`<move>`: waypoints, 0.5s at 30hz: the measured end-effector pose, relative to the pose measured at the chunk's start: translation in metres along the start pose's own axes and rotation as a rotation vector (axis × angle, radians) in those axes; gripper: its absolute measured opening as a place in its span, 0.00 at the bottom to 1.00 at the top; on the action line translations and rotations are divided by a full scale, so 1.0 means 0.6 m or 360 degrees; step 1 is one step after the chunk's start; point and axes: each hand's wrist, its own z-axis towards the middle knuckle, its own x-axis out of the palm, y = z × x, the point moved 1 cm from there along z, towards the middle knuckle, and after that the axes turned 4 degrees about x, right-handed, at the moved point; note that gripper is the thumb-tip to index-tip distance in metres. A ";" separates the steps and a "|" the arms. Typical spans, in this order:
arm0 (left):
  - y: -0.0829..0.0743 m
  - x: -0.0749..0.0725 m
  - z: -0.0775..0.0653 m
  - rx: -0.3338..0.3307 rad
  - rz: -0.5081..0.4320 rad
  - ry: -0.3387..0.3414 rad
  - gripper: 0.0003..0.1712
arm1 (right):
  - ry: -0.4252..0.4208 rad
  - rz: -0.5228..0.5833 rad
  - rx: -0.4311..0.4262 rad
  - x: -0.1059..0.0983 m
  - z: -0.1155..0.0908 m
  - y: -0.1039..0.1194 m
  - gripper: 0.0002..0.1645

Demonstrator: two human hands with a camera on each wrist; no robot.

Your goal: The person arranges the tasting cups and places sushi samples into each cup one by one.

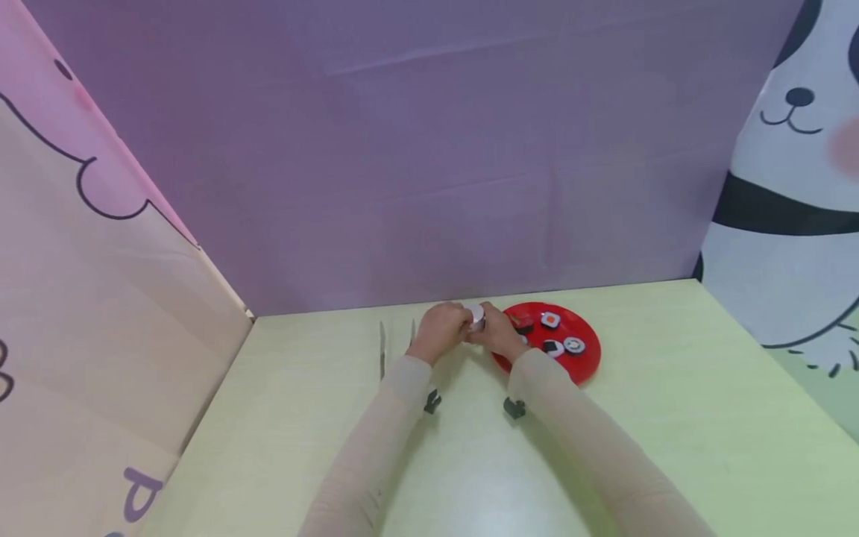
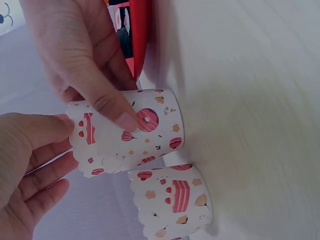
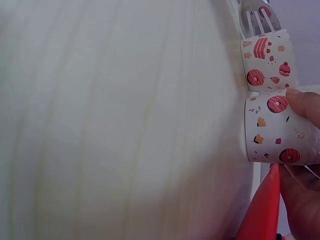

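Observation:
A white paper baking cup (image 2: 150,135) with a scalloped rim and pink cake and donut prints stands between both hands. My right hand (image 1: 498,330) grips its side, thumb across the prints and fingers behind. At its rim, my left hand (image 2: 30,155) pinches with the thumb, other fingers loosely bent; in the head view this left hand (image 1: 443,327) is just left of the cup. A second, matching baking cup (image 2: 175,200) stands close on the left side. In the right wrist view, the held cup (image 3: 275,130) is beside that second cup (image 3: 270,62).
A red plate (image 1: 590,365) with several toy sushi pieces (image 1: 574,345) lies right of my right hand. On the left is a knife (image 1: 382,347). Fork tines (image 3: 257,21) show beyond the second cup. A purple backdrop (image 1: 429,149) rises behind the table.

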 end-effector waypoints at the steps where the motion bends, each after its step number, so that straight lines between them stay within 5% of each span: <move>1: 0.000 -0.001 0.000 0.0000 0.0004 -0.0004 0.04 | 0.0007 0.0003 -0.0003 0.000 0.000 0.000 0.32; 15: -0.005 -0.029 0.000 -0.0030 -0.0019 -0.0043 0.02 | 0.0015 0.0045 -0.0030 0.002 0.000 -0.004 0.35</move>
